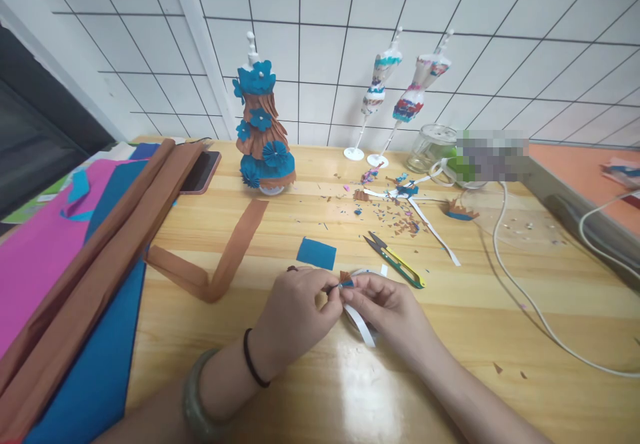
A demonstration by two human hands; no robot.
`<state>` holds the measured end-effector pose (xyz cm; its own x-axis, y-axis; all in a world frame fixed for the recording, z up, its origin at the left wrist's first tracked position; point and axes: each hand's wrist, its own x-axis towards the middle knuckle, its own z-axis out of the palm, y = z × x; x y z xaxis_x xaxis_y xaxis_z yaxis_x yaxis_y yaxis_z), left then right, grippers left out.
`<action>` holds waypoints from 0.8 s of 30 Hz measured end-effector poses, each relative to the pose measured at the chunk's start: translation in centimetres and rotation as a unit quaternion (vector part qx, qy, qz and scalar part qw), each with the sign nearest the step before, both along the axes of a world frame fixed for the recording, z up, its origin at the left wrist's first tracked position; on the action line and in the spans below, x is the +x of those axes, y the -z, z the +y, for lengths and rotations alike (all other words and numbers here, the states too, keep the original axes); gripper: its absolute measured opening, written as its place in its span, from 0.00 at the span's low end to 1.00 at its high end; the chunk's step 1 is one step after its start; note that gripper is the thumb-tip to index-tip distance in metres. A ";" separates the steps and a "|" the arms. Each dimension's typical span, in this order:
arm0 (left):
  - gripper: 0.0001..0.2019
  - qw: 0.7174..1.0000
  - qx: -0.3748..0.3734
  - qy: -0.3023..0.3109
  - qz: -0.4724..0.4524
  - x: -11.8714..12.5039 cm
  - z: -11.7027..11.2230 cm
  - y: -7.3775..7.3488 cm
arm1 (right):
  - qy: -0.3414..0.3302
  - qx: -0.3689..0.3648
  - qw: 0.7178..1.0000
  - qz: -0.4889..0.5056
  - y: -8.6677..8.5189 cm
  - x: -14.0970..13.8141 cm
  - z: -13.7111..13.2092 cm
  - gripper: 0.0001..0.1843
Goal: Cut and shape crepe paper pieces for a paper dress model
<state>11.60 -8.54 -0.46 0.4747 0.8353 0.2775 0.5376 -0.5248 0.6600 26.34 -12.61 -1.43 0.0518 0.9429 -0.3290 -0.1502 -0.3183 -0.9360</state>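
My left hand (pixel 299 311) pinches one end of a small piece of brown and blue crepe paper (pixel 346 283), gathered like a little fan. The fingertips of my right hand (pixel 393 305) close on its other side. Beneath my hands lies a roll of white tape (pixel 361 327), partly hidden, with a strip hanging loose. A blue crepe paper rectangle (pixel 317 253) rests just beyond my left hand. Yellow and green thread snips (pixel 397 261) lie past my right hand. To the left, a folded brown crepe paper strip (pixel 235 257) bends across the table.
A small dress form (pixel 265 131) in blue and brown paper stands at the back, with two more forms (pixel 407 91) further right. Paper scraps (pixel 395 214), a glass jar (pixel 430 147), a white cable (pixel 525 297), crepe paper sheets (pixel 60 231) and a phone (pixel 201 172) surround the work area.
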 end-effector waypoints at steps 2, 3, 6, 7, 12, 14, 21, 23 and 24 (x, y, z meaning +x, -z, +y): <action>0.04 0.999 -0.032 -0.004 -0.006 0.0 0.0 -0.1 | -0.007 0.000 1.000 0.009 0.1 0.0 0.0 0.16; 0.04 0.999 -0.051 -0.003 -0.012 0.0 0.1 -0.2 | -0.011 0.003 1.000 0.011 0.0 0.1 0.0 0.16; 0.04 0.993 -0.109 0.004 -0.036 -0.1 0.2 -0.4 | -0.015 0.008 1.000 0.018 -0.1 0.1 0.1 0.16; 0.04 0.991 -0.125 0.008 -0.046 -0.1 0.2 -0.4 | -0.017 0.007 1.000 0.021 -0.3 0.1 0.2 0.17; 0.05 0.981 -0.178 0.016 -0.077 0.0 0.3 -0.6 | -0.027 -0.002 0.999 0.044 -0.8 0.2 0.2 0.16; 0.05 0.979 -0.190 0.014 -0.080 0.1 0.3 -0.6 | -0.028 -0.006 0.998 0.052 -0.8 0.3 0.2 0.16; 0.05 0.977 -0.195 0.012 -0.087 0.1 0.2 -0.7 | -0.007 -0.011 0.997 0.073 -0.7 0.3 0.3 0.18; 0.05 0.977 -0.192 0.015 -0.087 0.1 0.2 -0.8 | -0.005 -0.020 0.997 0.075 -0.8 0.3 0.3 0.19; 0.05 0.978 -0.190 0.018 -0.089 0.1 0.2 -0.7 | -0.004 -0.025 0.997 0.074 -0.8 0.3 0.3 0.20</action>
<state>11.70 -8.30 0.28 0.4776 0.8780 0.0321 0.3822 -0.2405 0.8922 26.63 -12.35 -0.65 -0.0078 0.9254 -0.3789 -0.2832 -0.3654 -0.8867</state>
